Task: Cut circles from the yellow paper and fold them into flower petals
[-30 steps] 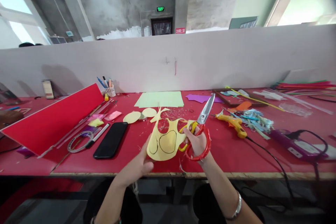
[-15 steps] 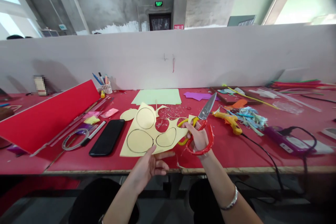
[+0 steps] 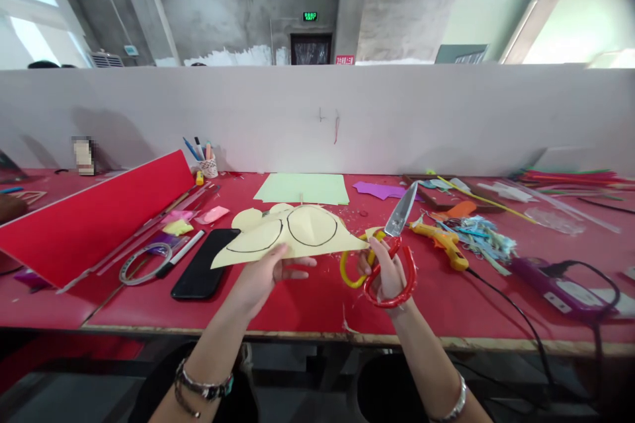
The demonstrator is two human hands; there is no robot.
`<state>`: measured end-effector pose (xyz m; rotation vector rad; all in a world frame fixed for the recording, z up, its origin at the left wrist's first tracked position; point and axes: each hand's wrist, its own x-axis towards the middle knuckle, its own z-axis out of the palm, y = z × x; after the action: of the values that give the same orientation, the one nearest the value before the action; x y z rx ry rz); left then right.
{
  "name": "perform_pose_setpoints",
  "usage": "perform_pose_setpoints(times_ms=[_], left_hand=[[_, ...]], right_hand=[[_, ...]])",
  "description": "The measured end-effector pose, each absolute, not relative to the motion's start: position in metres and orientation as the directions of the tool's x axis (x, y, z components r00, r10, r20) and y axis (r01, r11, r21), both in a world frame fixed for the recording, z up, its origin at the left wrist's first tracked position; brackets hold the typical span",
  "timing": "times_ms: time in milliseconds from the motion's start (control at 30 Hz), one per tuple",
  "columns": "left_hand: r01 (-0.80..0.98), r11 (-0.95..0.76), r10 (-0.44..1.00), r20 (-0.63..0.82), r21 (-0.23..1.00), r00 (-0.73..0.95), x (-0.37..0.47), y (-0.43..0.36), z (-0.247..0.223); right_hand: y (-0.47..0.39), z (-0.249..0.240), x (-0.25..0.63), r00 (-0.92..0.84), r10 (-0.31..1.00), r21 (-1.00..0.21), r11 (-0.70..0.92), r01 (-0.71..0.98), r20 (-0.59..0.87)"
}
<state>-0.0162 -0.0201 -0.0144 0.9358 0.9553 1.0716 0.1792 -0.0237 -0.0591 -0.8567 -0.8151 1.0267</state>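
Observation:
A pale yellow sheet [image 3: 258,251] with dark outlined rounded shapes is tilted above the red table. My left hand [image 3: 270,271] grips its near edge, thumb on top and fingers beneath. My right hand [image 3: 387,269] pinches the sheet's right corner and also holds scissors [image 3: 403,208] with red and yellow handles, their blades pointing up and away. A pale yellow round piece [image 3: 247,219] shows behind the sheet at its left.
On the left are a black phone [image 3: 203,264], a tape roll [image 3: 143,264], a marker [image 3: 181,254] and a red board [image 3: 99,218]. Pale green paper [image 3: 302,188] lies behind. A yellow glue gun [image 3: 441,242] and purple device [image 3: 560,287] are at right.
The yellow sheet has been turned and tilted, so its cut edge now faces away. My left hand has risen and moved left with it, and the view has shifted slightly.

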Motion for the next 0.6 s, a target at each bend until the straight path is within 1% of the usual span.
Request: perform_pose_setpoints(times_ms=[167,267,333,467,533,600], left_hand=[[-0.353,0.032,0.988,0.024,0.935,0.152,-0.016,-0.004,0.008],[-0.425,-0.088,0.982,0.149,0.901,0.113,-0.016,0.004,0.009],[-0.446,-0.151,0.966,0.227,0.882,0.122,-0.014,0.008,0.006],[-0.46,-0.191,0.932,0.307,0.867,0.192,-0.008,0.018,0.004],[-0.476,-0.22,0.921,0.342,0.851,0.186,-0.004,0.022,0.007],[-0.504,-0.272,0.905,0.395,0.82,0.154,-0.001,0.024,0.011]], right_hand=[[-0.024,-0.063,0.179,0.24,0.95,-0.893,0.279,-0.352,0.202],[-0.028,-0.068,0.173,0.147,0.967,-0.918,0.246,-0.312,0.209],[-0.033,-0.072,0.167,0.076,0.975,-0.932,0.222,-0.287,0.209],[-0.042,-0.08,0.157,-0.077,0.974,-0.948,0.189,-0.256,0.215],[-0.045,-0.083,0.155,-0.133,0.963,-0.954,0.199,-0.224,0.233],[-0.046,-0.086,0.154,-0.153,0.955,-0.956,0.225,-0.186,0.254]])
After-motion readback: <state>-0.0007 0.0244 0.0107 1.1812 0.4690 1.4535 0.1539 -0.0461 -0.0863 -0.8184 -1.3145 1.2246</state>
